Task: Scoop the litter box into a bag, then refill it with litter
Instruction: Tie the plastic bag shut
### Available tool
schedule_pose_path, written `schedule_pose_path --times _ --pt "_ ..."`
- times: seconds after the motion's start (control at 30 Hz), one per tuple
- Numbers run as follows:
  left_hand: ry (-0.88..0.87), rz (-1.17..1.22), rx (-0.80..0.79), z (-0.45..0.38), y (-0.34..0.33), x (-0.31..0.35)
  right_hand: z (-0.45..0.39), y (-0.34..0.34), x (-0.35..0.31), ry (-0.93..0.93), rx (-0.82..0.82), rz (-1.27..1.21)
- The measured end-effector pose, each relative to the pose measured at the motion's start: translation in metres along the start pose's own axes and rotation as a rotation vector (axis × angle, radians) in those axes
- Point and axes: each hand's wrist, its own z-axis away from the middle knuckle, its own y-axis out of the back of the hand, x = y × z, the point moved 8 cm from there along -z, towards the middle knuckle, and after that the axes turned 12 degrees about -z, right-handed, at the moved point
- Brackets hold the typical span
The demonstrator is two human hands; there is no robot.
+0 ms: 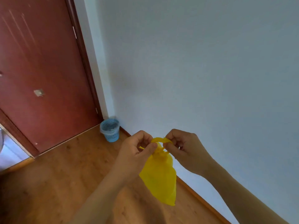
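Yellow plastic bag (159,177), neck bunched, handles pinched, hanging crumpled

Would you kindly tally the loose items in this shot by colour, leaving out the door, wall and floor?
Yellow: 1, the yellow bag, pinched at its neck by the left hand and the right hand.
Blue: 1, the blue bin in the corner beside the door.
Total: 2
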Motion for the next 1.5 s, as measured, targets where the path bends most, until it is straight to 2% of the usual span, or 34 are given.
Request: schedule_pose_path --times 0.3,0.43,0.7,1.2,1.5 --pt "0.102 -0.112 0.127 -0.107 0.046 -0.062 -0.151 -0.032 0.052 0.119 -0.160 -0.111" --pt "0.130 -0.130 0.204 -0.157 0.065 -0.074 -0.216 -0.035 0.063 0.168 -0.257 -0.082" --pt "0.170 -0.161 0.278 -0.238 0.111 -0.126 -0.322 -0.069 0.094 0.182 -0.346 -0.063" --pt "0.214 0.023 0.356 -0.361 0.278 -0.266 -0.533 -0.218 0.104 0.163 -0.407 -0.010" --pt "0.282 -0.013 0.387 -0.413 0.328 -0.336 -0.617 -0.279 0.138 0.148 -0.502 -0.061"
